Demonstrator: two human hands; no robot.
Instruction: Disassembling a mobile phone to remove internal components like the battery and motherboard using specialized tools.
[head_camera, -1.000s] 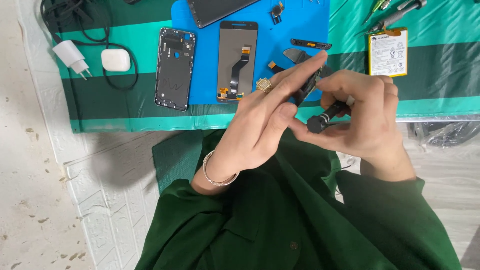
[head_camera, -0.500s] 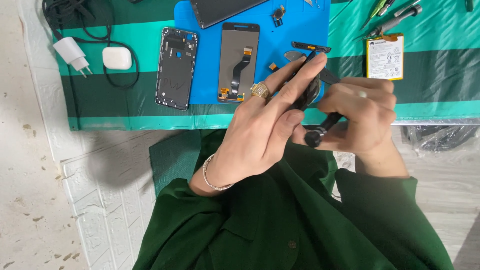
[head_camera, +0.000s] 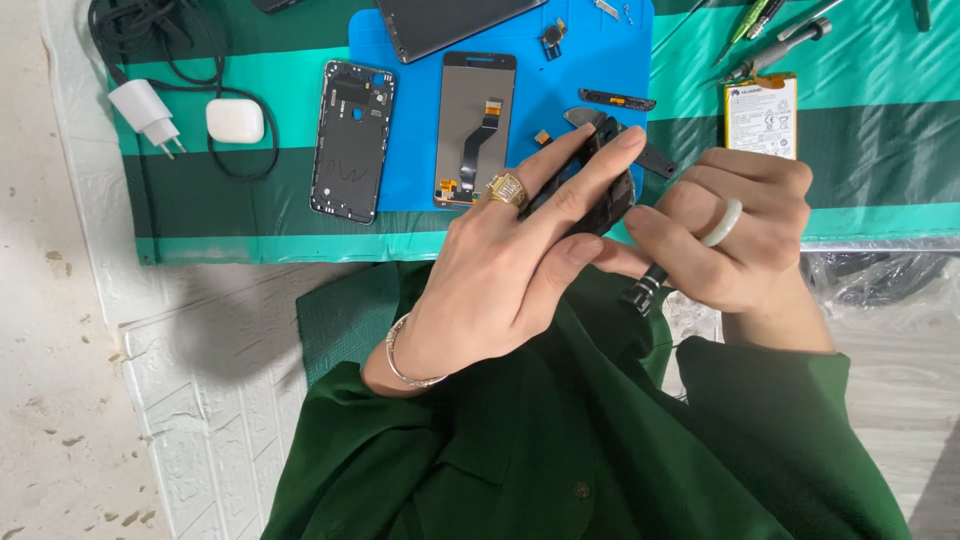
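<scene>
The left hand (head_camera: 500, 270) grips a small black phone part (head_camera: 600, 185) in closed fingers, at the near edge of the blue rectangular work mat (head_camera: 410, 110) — the right hand (head_camera: 730, 240), just beside, clasps a black-handled screwdriver (head_camera: 645, 290) against it.

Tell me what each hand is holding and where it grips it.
The left hand pinches a small black phone part along its edges. The right hand wraps the shaft of a black-handled screwdriver; its tip is hidden.
</scene>
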